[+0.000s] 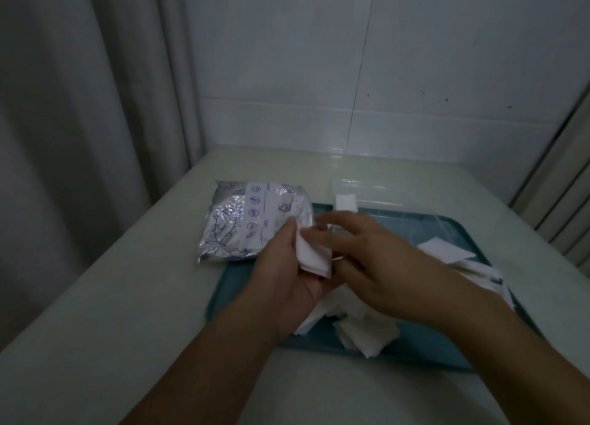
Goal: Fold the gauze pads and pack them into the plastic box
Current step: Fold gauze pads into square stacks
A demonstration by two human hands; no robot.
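Folded white gauze pad (314,255) sits pinched in the left hand (289,265) above the teal plastic tray (415,354); the right hand (373,258) touches it with loosely spread fingers. Loose white gauze squares (364,332) lie on the tray, the clear plastic box (376,195) at its far edge beside a silver printed pouch (252,220).

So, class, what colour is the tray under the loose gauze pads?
Teal blue; the tray shows in the head view.
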